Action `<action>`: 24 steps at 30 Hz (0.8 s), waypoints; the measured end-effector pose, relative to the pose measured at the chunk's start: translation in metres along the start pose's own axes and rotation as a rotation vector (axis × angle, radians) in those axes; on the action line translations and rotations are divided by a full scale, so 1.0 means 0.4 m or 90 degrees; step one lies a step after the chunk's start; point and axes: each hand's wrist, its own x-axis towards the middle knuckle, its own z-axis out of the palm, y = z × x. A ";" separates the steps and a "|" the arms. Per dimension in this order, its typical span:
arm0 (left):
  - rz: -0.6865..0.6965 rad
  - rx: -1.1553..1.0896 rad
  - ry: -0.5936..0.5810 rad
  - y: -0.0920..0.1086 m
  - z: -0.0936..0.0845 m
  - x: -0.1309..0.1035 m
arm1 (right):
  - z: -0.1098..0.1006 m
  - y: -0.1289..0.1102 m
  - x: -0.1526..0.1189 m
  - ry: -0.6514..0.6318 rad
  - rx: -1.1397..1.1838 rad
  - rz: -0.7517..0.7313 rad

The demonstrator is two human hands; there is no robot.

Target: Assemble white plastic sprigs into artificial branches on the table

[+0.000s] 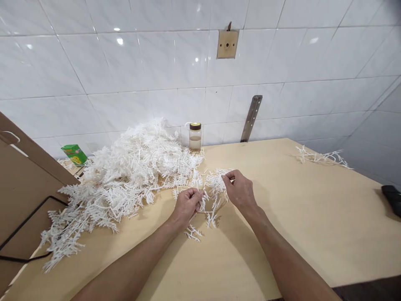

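My left hand point(187, 205) is closed in a pinch on a white branching plastic piece point(211, 217), whose sprigs hang below and beside the fingers. To its right, my right hand point(239, 188) pinches the edge of a white feathery cluster point(216, 182). Thin strands run between the two hands above the tabletop. A large heap of similar white sprigs point(140, 159) spreads over the table's left side, and its right edge comes close to both hands.
Behind the heap stand a dark-lidded jar point(195, 140) and a green box point(74, 154). Loose white stems point(324, 157) lie at the back right of the wooden table point(313, 217). A black object point(392, 200) sits at the right edge; cardboard point(28, 184) stands left. A metal bracket point(251, 119) leans against the tiled wall.
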 end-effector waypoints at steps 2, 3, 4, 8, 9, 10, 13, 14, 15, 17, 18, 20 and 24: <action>0.001 -0.002 0.004 -0.001 0.001 0.000 | 0.001 -0.001 -0.002 -0.013 0.021 0.014; 0.000 -0.003 0.008 -0.002 0.001 0.001 | 0.002 -0.005 -0.004 -0.024 0.034 0.012; -0.002 -0.003 0.011 -0.004 0.000 0.002 | 0.004 -0.010 -0.008 -0.040 0.051 0.005; -0.002 -0.007 0.029 -0.008 0.000 0.006 | 0.007 -0.049 -0.032 -0.172 0.126 -0.051; 0.000 -0.009 0.035 -0.009 0.000 0.006 | 0.007 -0.059 -0.039 -0.208 0.130 -0.064; 0.003 -0.011 0.040 -0.009 0.000 0.007 | 0.007 -0.069 -0.045 -0.236 0.127 -0.073; 0.008 -0.010 0.046 -0.009 0.001 0.007 | 0.008 -0.086 -0.057 -0.271 0.099 -0.076; 0.009 -0.007 0.045 -0.008 0.001 0.007 | 0.008 -0.089 -0.058 -0.271 0.089 -0.071; 0.009 -0.003 0.043 -0.008 0.001 0.007 | 0.009 -0.090 -0.059 -0.267 0.080 -0.068; 0.007 0.003 0.038 -0.009 0.000 0.007 | 0.011 -0.091 -0.060 -0.257 0.061 -0.067; 0.005 0.004 0.037 -0.009 -0.001 0.007 | 0.013 -0.091 -0.060 -0.252 0.055 -0.070; 0.004 0.005 0.035 -0.009 -0.002 0.007 | 0.017 -0.091 -0.061 -0.244 0.051 -0.078; 0.003 0.017 0.047 -0.007 0.001 0.007 | 0.024 -0.091 -0.066 -0.222 0.036 -0.074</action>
